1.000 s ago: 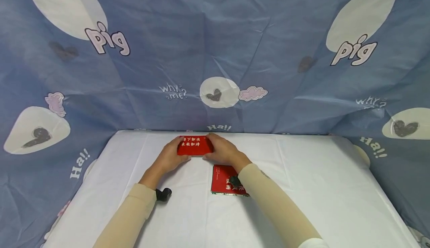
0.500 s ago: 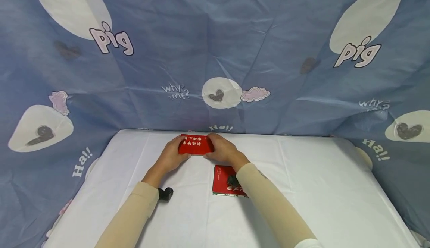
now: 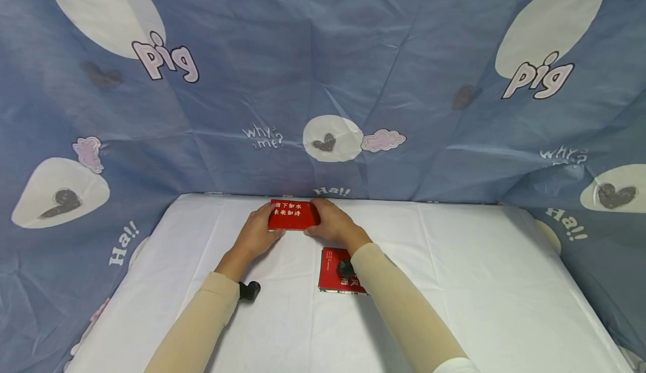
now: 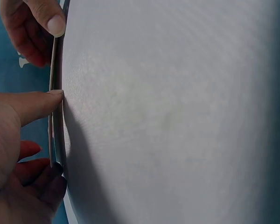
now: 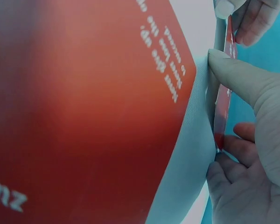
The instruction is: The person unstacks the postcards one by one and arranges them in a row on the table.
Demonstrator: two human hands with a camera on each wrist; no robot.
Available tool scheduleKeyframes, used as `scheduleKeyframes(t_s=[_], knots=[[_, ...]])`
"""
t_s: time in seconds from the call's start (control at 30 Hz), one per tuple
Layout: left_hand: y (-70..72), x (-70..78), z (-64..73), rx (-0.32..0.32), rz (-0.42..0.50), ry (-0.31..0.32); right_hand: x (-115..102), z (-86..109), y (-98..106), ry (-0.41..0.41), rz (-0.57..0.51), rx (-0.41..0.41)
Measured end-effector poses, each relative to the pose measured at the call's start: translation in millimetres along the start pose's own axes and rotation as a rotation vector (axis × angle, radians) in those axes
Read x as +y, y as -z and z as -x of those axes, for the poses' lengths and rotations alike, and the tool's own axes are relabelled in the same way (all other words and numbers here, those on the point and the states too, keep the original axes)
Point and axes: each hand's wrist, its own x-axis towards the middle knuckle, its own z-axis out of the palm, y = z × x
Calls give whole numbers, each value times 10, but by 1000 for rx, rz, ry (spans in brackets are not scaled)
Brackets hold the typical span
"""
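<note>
Near the far side of the table, both hands hold a thin red booklet (image 3: 292, 220) with white Chinese characters on its cover. My left hand (image 3: 255, 234) grips its left end, thumb on the near edge and fingers around the side. At the right end, my right hand (image 3: 333, 222) holds it the same way. The left wrist view shows the booklet (image 4: 57, 74) edge-on, with the left thumb (image 4: 42, 103) against it. A second red booklet (image 3: 330, 272) lies closer in, partly hidden under the right forearm; its red cover (image 5: 116, 93) fills much of the right wrist view.
A white cloth covers the table (image 3: 272, 322). Behind its far edge rises a blue printed curtain (image 3: 242, 81), which also hangs at both sides. Each wrist carries a small black camera, such as the left one (image 3: 249, 291).
The held booklet has shifted slightly toward the far edge, with both hands still on its ends. The right forearm has moved a little left over the second booklet.
</note>
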Motion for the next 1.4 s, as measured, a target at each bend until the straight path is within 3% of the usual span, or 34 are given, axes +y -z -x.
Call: scheduleKeyframes(t_s=[0.27, 0.97, 1.17, 1.4], knots=[[-11, 14, 19, 31, -62, -39, -12, -1, 19, 15, -12, 2], [-7, 50, 104, 48, -114, -38, -12, 19, 0, 33, -4, 3], [-22, 38, 91, 60, -124, -40, -18, 23, 14, 67, 19, -2], [-40, 40, 116, 70, -165, -83, -9, 42, 32, 77, 74, -11]])
